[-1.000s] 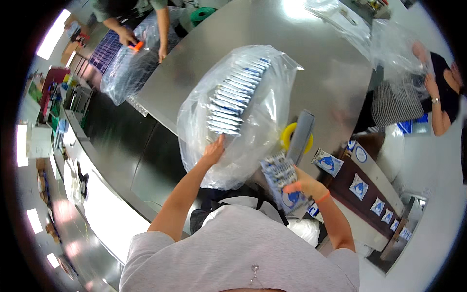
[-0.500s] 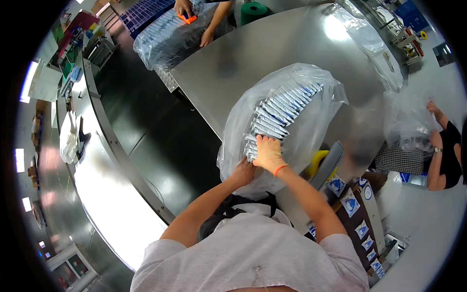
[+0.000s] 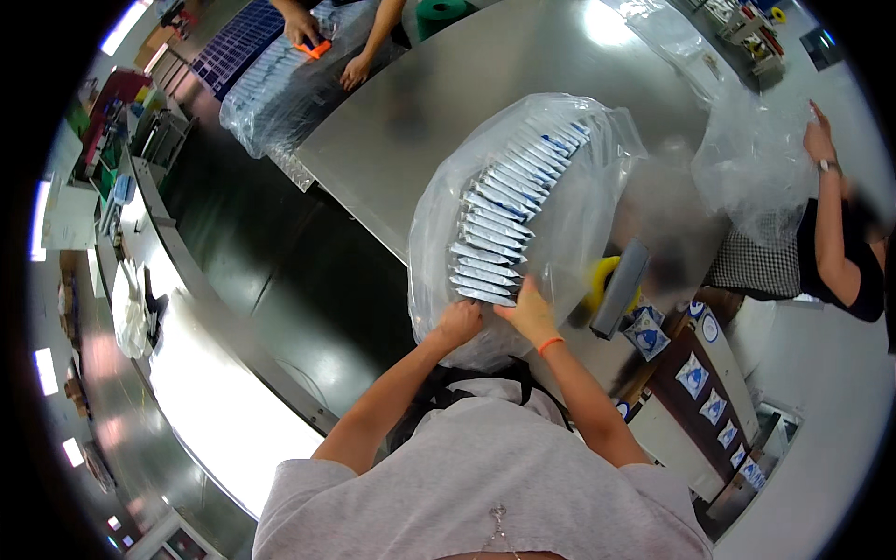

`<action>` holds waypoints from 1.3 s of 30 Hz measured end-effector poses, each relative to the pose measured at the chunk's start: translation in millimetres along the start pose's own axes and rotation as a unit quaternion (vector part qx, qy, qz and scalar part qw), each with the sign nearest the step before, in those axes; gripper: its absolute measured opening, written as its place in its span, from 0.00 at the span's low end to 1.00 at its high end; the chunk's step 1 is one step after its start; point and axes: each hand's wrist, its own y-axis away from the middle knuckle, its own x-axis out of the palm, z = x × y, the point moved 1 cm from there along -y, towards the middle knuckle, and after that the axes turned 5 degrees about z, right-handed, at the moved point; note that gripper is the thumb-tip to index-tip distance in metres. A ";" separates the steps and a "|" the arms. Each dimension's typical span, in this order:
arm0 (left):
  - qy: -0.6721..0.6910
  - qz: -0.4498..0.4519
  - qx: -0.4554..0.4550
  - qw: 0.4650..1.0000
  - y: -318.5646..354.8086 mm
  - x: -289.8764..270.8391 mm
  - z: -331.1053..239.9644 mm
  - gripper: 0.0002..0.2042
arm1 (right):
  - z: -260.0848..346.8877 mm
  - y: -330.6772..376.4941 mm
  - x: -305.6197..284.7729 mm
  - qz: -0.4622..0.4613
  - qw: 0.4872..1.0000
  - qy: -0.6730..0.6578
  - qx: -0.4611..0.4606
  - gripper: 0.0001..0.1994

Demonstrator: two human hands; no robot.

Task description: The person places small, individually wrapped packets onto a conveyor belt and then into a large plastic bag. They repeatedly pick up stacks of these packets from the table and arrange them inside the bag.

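A curved row of small silver-white packets [image 3: 509, 201], standing on edge, lies inside a large clear plastic bag [image 3: 597, 201] on the metal table. At the row's near end is my left hand [image 3: 460, 324], its fingers curled against the lower left corner; what they grip is hidden. Opposite it, my right hand [image 3: 529, 315] closes on the nearest packets at their right corner, thumb along the side and fingers at the near face. An orange band circles my right wrist.
Right of the bag is a grey and yellow tool [image 3: 621, 289], beside a brown conveyor [image 3: 677, 383] carrying blue-white packets. A co-worker's hands [image 3: 308, 33] work over another packet-filled bag at the far left. Another person [image 3: 831, 215] handles clear plastic at right. A green roll [image 3: 441, 14] stands behind.
My right hand has moved from atop the row to its near right corner, uncovering the nearest packets. My left hand stays at the near end. The person at right has raised an arm.
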 end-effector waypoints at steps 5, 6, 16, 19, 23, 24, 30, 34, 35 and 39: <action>0.035 0.024 0.014 0.999 2.5 2.9 13.5 0.10 | 34.9 -6.6 13.8 0.053 0.995 -0.033 0.080 0.42; 0.040 0.042 0.016 0.998 0.6 2.0 18.0 0.10 | 25.8 -7.8 17.0 0.045 0.996 -0.042 0.057 0.42; 0.009 0.048 0.140 0.989 -27.0 -5.0 26.5 0.15 | -38.1 32.5 -6.1 0.131 0.952 0.275 0.008 0.25; -0.051 0.115 0.097 0.987 -29.3 -7.1 26.2 0.17 | -29.8 72.4 -30.7 0.029 0.966 0.225 -0.121 0.20; -0.066 0.110 0.090 0.988 -28.1 -3.4 22.0 0.18 | -70.8 136.2 -68.4 -0.190 0.939 0.083 -0.275 0.18; -0.066 0.099 0.086 0.989 -26.4 -1.2 27.0 0.17 | -87.4 154.3 -87.6 -0.220 0.933 0.074 -0.275 0.17; -0.077 0.108 0.101 0.986 -28.8 -4.7 -1.4 0.16 | -277.3 239.9 -203.9 -0.313 0.940 0.134 -0.031 0.23; -0.083 0.092 0.072 0.990 -28.1 0.5 1.0 0.16 | -414.5 281.9 -266.0 -0.199 0.928 0.259 0.178 0.30; -0.086 0.095 0.050 0.990 -28.2 2.3 3.3 0.16 | -434.7 286.7 -272.6 -0.173 0.915 0.294 0.214 0.31; -0.122 0.092 -0.002 0.988 -27.2 9.7 13.3 0.16 | -421.1 248.3 -300.9 0.059 0.930 0.314 0.184 0.29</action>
